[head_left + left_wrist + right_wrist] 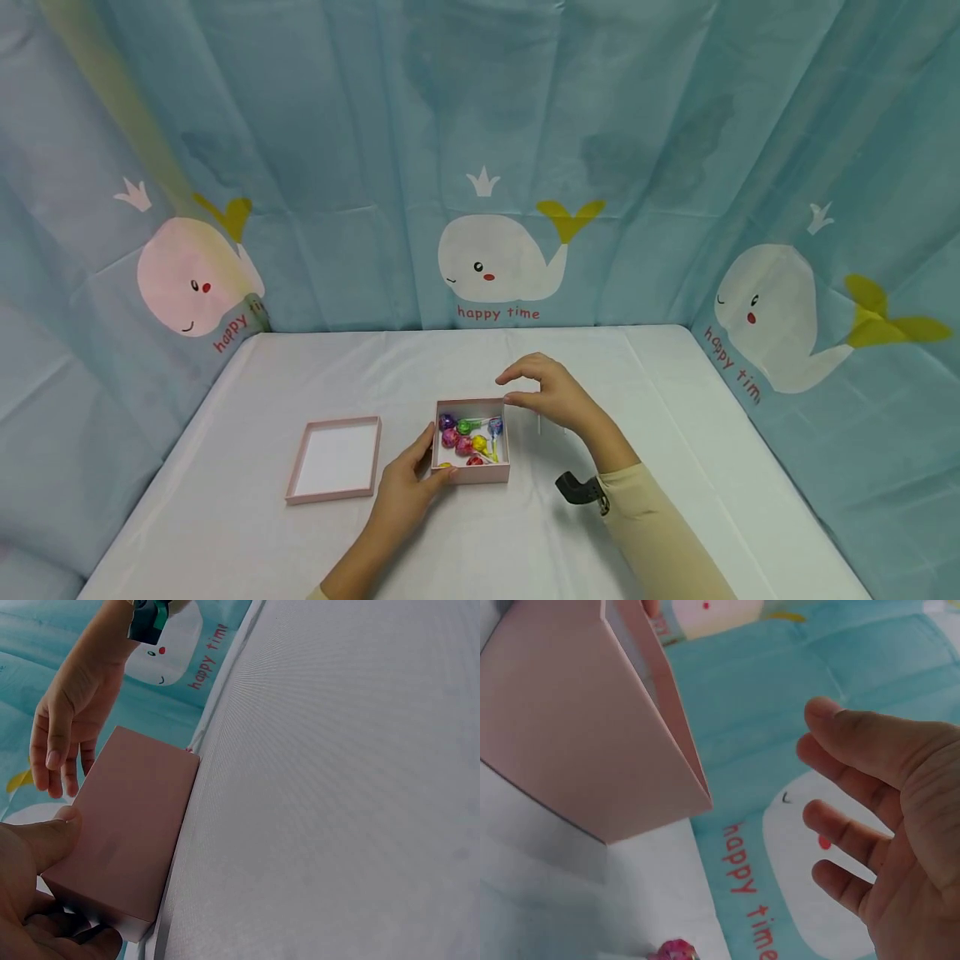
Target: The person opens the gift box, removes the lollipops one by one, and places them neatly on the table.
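**Pink box of lollipops between my hands**

Whale-print curtains point(495, 258) in pale blue hang round three sides of a table point(660, 375) covered in white cloth. Near the middle of it sits a small pink box point(471, 473), open, with wrapped lollipops point(467, 435) in purple, green, pink, yellow and red lying inside. My left hand point(408, 483) grips the box at its near left corner, thumb pressed on the side wall and fingers curled against the near wall, as the left wrist view shows. My right hand point(551, 392) hovers just above the far right corner of the box, fingers loosely spread and slightly bent, holding nothing; whether a fingertip touches the rim I cannot tell. To the left of the box, a little apart, its pink lid point(335, 458) lies upside down with the white inside facing up. A thin white stick, perhaps a lollipop's, seems to lie on the cloth just right of the box.
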The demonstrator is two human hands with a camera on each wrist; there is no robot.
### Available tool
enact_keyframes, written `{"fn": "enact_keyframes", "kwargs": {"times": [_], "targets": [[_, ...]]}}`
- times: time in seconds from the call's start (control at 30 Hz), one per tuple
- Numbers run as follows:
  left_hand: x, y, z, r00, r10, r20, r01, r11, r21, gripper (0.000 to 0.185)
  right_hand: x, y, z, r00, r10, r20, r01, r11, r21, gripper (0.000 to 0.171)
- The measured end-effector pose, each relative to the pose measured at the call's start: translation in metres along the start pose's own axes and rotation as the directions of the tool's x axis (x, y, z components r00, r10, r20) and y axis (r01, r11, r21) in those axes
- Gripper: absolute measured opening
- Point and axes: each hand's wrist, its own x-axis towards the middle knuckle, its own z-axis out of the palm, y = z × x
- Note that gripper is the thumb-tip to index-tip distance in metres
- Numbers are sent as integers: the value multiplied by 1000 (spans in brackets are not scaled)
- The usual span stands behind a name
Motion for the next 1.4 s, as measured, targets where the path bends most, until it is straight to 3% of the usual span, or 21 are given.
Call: {"fn": "enact_keyframes", "kwargs": {"times": [0.23, 0.5, 0.8, 1.13, 1.4], "targets": [[0, -1, -1, 1000, 3, 4, -3, 1000, -1, 84, 9, -8, 11, 996, -10, 94, 11, 1000, -7, 24], [1, 0, -2, 1000, 6, 6, -6, 1000, 1, 85, 16, -8, 29, 989, -30, 145, 32, 999, -12, 22], [0, -1, -2, 1000, 5, 10, -5, 1000, 0, 84, 18, -10, 46, 959, -14, 283, 29, 998, -49, 22], [-2, -2, -2, 1000, 7, 13, -7, 999, -35, 85, 23, -8, 60, 952, -33, 305, 50, 998, -48, 19], [-1, -4, -2, 999, 17, 27, -16, 999, -50, 85, 22, -7, 70, 947, -7, 320, 50, 991, -125, 16]]}}
